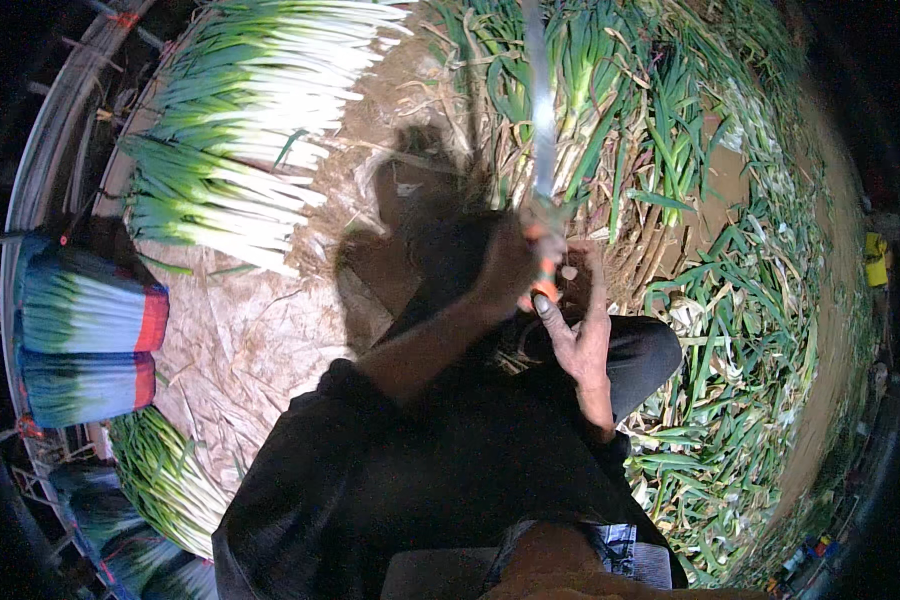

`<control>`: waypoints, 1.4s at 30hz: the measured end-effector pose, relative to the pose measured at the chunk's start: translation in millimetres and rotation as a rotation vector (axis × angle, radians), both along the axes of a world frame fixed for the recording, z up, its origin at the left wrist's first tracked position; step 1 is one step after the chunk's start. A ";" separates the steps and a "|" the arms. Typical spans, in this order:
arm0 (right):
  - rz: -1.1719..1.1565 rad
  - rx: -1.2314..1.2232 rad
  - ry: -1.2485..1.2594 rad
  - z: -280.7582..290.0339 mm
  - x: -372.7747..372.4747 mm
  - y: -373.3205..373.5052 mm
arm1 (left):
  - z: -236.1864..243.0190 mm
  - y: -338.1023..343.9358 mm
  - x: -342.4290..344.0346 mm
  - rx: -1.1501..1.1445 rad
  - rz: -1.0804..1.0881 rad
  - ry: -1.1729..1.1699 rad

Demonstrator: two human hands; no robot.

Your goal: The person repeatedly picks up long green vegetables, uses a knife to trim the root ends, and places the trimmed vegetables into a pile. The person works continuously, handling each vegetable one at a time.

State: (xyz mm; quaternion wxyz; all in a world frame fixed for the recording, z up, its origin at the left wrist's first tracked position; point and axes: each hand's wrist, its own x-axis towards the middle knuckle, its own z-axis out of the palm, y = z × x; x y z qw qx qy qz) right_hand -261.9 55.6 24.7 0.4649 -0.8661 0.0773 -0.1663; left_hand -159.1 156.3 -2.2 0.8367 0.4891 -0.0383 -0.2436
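At the middle, my left hand (505, 268), partly blurred, is closed around a tool with an orange handle (543, 285). A long pale grey strip (541, 110) runs up from it to the top edge; whether it is a blade or a hose I cannot tell. My right hand (582, 340) is just to the right, fingers stretched upward and thumb apart, the thumb tip close to the orange part. A small whitish round thing (569, 272) shows between the hands; its kind is unclear. Beyond the hands lie untrimmed green onions (580, 60) with dry, soiled outer leaves.
Cleaned green onions (260, 110) with white stalks lie in rows at the far left. Wrapped bundles (90, 310) with red bands stand at the left edge, near another loose pile (170, 475). Stripped leaves (740, 400) cover the right side. My bent knee (650, 365) is beside my right hand.
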 end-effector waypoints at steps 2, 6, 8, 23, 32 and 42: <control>0.007 0.072 0.223 7.6 -8.9 2.7 | -14.7 52.8 31.9 0.249 -0.016 -0.077; -0.102 -0.004 0.200 7.1 -29.3 -17.6 | -36.4 124.3 78.8 0.450 0.191 -0.366; -0.143 0.020 0.210 -7.4 -38.9 -26.7 | -97.5 177.6 83.0 0.884 0.363 -0.780; -0.815 0.090 -0.001 -12.7 -79.9 -169.8 | -119.8 173.0 121.0 0.468 0.538 0.033; -0.606 -0.071 0.681 -233.2 -67.0 -230.8 | 72.0 -76.3 127.1 0.520 -0.234 -0.474; -0.676 -0.585 0.563 -442.7 -51.9 -444.5 | 5.2 -96.8 121.2 0.693 -0.929 -0.693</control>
